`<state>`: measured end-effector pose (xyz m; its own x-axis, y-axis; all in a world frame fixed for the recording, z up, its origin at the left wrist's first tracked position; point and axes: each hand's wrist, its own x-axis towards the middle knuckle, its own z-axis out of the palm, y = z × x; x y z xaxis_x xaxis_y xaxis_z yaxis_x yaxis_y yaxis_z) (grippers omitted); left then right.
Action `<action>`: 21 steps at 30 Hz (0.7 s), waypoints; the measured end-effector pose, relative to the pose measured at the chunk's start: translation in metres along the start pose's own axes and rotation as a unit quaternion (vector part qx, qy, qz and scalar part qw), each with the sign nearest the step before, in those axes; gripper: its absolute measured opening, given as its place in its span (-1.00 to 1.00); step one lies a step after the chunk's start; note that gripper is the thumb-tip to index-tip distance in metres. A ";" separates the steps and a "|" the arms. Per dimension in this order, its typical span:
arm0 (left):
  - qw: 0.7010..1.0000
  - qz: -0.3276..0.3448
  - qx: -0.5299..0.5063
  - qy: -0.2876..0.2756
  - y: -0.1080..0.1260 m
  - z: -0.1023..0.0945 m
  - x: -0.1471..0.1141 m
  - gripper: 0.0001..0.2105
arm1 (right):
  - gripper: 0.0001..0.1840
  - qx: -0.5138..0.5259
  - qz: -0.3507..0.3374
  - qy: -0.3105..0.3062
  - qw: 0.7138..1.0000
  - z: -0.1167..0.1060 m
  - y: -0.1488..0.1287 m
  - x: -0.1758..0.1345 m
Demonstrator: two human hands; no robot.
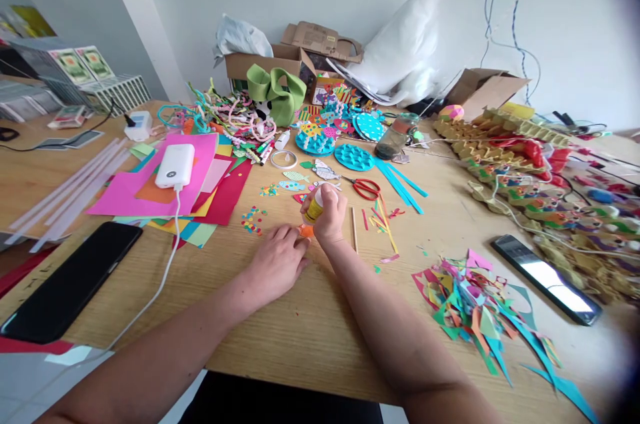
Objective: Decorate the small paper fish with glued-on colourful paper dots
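Note:
My right hand [331, 214] is wrapped round a small bottle [314, 212] with a yellow label, probably glue. The bottle tilts down over an orange paper piece [306, 231] on the table. My left hand [280, 254] rests on the table with curled fingers, its fingertips at the left edge of that piece. Just beyond the hands lie paper fish [291, 186] and red-handled scissors [367, 189]. Small round paper dots [253, 219] are scattered left of my hands. A thin wooden stick [354, 229] lies to the right of my right wrist.
Paper scraps [470, 297] are heaped at the right, near a phone [545, 277]. Coloured sheets [225, 194] lie at the left under a white power bank [175, 165], whose cable runs towards the front edge. Blue discs [354, 157] and a jar [397, 136] stand behind.

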<state>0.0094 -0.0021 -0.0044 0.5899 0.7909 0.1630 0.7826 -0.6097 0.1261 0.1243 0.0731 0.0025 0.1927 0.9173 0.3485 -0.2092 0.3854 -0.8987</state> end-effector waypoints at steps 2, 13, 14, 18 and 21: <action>1.000 0.001 0.001 0.001 0.000 0.000 0.000 -0.74 | -0.56 0.010 0.001 0.001 1.000 0.000 0.000 0.000; 1.000 0.002 0.010 0.003 0.000 -0.001 -0.001 -0.73 | -0.52 0.007 0.035 -0.020 0.999 -0.007 0.001 0.002; 1.000 0.002 0.012 0.003 0.000 -0.002 -0.001 -0.73 | -0.52 0.005 0.040 -0.024 0.999 -0.008 0.001 0.002; 1.000 0.005 0.014 0.005 0.000 -0.002 -0.001 -0.72 | -0.52 0.010 0.058 -0.019 0.998 -0.012 0.001 0.005; 1.000 0.006 0.013 0.004 -0.001 -0.002 -0.001 -0.73 | -0.52 0.011 0.053 -0.014 0.998 -0.015 0.000 0.007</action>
<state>0.0078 -0.0029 -0.0031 0.5969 0.7835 0.1730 0.7808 -0.6168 0.0995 0.1397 0.0779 0.0010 0.1411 0.9555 0.2590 -0.2481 0.2874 -0.9251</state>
